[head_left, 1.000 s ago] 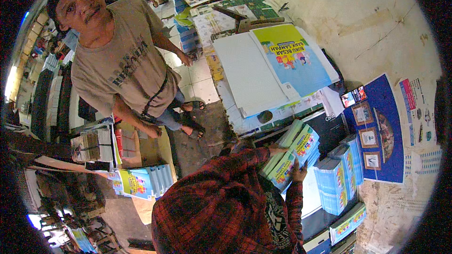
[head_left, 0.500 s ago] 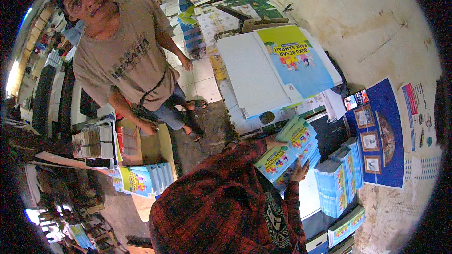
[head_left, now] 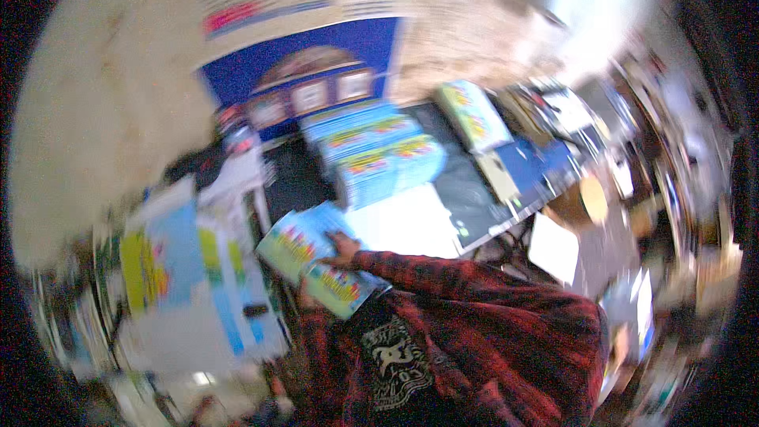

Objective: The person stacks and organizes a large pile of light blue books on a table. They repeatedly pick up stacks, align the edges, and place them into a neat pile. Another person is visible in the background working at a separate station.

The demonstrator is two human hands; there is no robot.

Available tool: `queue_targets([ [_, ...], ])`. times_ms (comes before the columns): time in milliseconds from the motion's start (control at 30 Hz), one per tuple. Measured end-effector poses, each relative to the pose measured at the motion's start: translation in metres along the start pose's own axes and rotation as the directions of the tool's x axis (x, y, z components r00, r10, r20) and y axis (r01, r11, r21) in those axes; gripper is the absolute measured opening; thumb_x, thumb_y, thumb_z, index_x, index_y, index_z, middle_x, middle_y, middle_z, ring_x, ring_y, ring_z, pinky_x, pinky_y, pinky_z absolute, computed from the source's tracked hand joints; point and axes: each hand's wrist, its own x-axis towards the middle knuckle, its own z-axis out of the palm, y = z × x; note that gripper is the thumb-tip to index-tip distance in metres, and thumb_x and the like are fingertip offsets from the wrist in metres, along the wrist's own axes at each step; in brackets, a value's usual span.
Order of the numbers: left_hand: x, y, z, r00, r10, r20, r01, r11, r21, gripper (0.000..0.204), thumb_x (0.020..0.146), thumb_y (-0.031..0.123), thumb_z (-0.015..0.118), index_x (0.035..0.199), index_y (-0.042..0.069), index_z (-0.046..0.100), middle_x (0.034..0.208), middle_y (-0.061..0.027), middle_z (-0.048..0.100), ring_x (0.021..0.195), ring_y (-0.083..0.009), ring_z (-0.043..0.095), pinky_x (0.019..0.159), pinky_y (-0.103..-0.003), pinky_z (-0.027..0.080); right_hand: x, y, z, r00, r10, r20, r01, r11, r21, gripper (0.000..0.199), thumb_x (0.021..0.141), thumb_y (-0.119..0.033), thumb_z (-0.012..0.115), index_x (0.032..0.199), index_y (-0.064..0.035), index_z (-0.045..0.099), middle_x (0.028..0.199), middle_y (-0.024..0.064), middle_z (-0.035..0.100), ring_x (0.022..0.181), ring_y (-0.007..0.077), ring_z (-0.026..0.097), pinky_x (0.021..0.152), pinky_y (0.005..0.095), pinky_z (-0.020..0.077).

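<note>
A small stack of blue and green booklets (head_left: 296, 239) with yellow print is held at the table edge, in front of my body. The covers are fanned into two overlapping parts, and the nearer part (head_left: 336, 289) tilts toward me. My right hand (head_left: 343, 251) grips the stack at its right side, fingers over the covers. At the lower left edge my left hand (head_left: 307, 296) holds the stack, its fingers mostly hidden and blurred. Just beyond stand several tall piles of the same booklets (head_left: 391, 168). White paper (head_left: 403, 221) lies beside my right hand.
Large printed sheets (head_left: 170, 249) cover the table on the left. Another booklet bundle (head_left: 474, 115) sits farther right on a dark surface, near a blue area (head_left: 541, 160). A blue poster (head_left: 371, 47) hangs on the wall behind. Clutter on the right is smeared by motion.
My view has swung strongly to the right, so the wall is now ahead and the person seen before is out of clear view. Both hands stay on the booklets.
</note>
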Motion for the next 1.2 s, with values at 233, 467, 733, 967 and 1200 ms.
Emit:
queue_targets([
  [233, -0.018, 0.007, -0.013, 0.992, -0.117, -0.042, 0.120, 0.991, 0.061, 0.058, 0.090, 0.041, 0.054, 0.135, 0.007, 0.038, 0.127, -0.0140, 0.050, 0.110, -0.0312, 0.053, 0.088, -0.046, 0.048, -0.025, -0.014, -0.012, 0.976, 0.179, 0.121, -0.197, 0.967, 0.160, 0.107, 0.061, -0.078, 0.062, 0.144, -0.0180, 0.030, 0.146, 0.0064, 0.035, 0.140, 0.0368, 0.014, 0.106, 0.0647, 0.0097],
  [467, -0.025, 0.004, -0.017, 0.991, -0.124, -0.040, 0.126, 0.991, 0.048, 0.059, 0.090, 0.042, 0.054, 0.135, 0.007, 0.037, 0.127, -0.0143, 0.049, 0.110, -0.0318, 0.053, 0.088, -0.047, 0.048, -0.020, -0.035, -0.013, 0.982, 0.111, 0.149, -0.118, 0.993, 0.033, 0.119, 0.055, -0.085, 0.057, 0.146, -0.0164, 0.023, 0.146, 0.0245, 0.026, 0.140, 0.0364, 0.015, 0.106, 0.0637, 0.0113],
  [733, -0.010, -0.013, 0.006, 0.999, 0.027, -0.028, -0.025, 0.997, 0.069, 0.060, 0.090, 0.043, 0.054, 0.136, 0.007, 0.036, 0.128, -0.0146, 0.049, 0.110, -0.0325, 0.053, 0.088, -0.047, 0.048, 0.005, 0.089, 0.021, 0.960, -0.281, -0.001, 0.281, 0.960, -0.009, 0.089, 0.073, -0.049, 0.073, 0.135, 0.0027, 0.035, 0.129, 0.0207, 0.047, 0.109, 0.0282, 0.050, 0.092, 0.0407, 0.0417],
  [967, -0.033, -0.003, -0.026, 0.944, 0.245, -0.221, -0.246, 0.969, 0.023, 0.061, 0.090, 0.043, 0.054, 0.136, 0.007, 0.036, 0.128, -0.0149, 0.049, 0.110, -0.0332, 0.053, 0.088, -0.048, 0.047, 0.035, 0.078, 0.024, 0.975, -0.215, 0.054, 0.161, 0.855, 0.494, 0.065, 0.080, -0.034, 0.072, 0.127, 0.0035, 0.047, 0.108, 0.0169, 0.062, 0.089, 0.0224, 0.061, 0.082, 0.0343, 0.0479],
  [1200, -0.009, 0.009, -0.009, 0.942, 0.282, -0.182, -0.280, 0.959, 0.038, 0.062, 0.090, 0.044, 0.053, 0.136, 0.007, 0.035, 0.128, -0.0152, 0.048, 0.110, -0.0338, 0.053, 0.089, -0.048, 0.047, 0.013, 0.076, -0.005, 0.923, -0.376, -0.085, 0.262, 0.772, -0.579, 0.072, 0.077, -0.046, 0.067, 0.140, -0.0281, 0.038, 0.143, 0.0266, 0.026, 0.128, 0.0437, 0.032, 0.100, 0.0523, 0.0321],
])
